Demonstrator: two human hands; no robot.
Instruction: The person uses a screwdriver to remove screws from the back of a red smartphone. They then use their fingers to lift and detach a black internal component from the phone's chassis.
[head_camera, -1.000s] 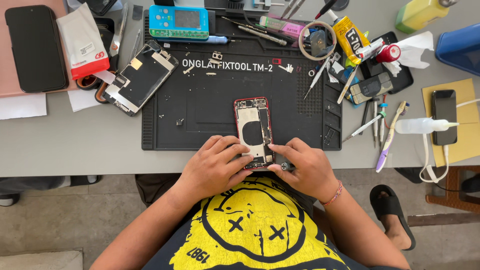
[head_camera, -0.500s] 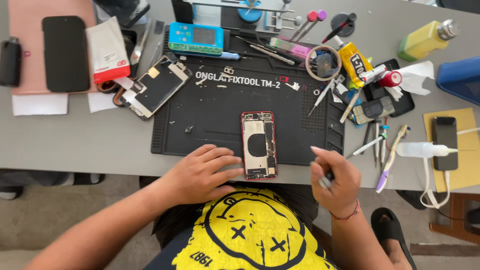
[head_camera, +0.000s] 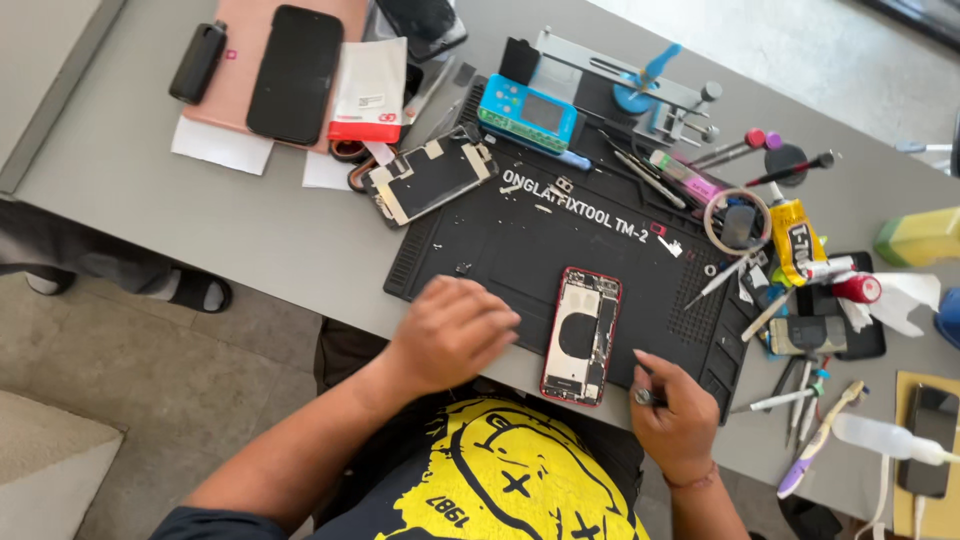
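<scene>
Head view: the left hand (head_camera: 455, 335) rests open on the black mat (head_camera: 500, 240) beside the opened red phone (head_camera: 582, 335); the right hand (head_camera: 680, 420) pinches a small metal tool (head_camera: 645, 396) at the table's near edge.

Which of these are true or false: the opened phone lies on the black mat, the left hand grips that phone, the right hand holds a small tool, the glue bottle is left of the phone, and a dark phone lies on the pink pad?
1. The opened phone lies on the black mat. True.
2. The left hand grips it. False: it rests beside it, apart.
3. The right hand holds a small tool. True.
4. The glue bottle is left of the phone. False: it lies to the right.
5. A dark phone lies on the pink pad. True.
</scene>
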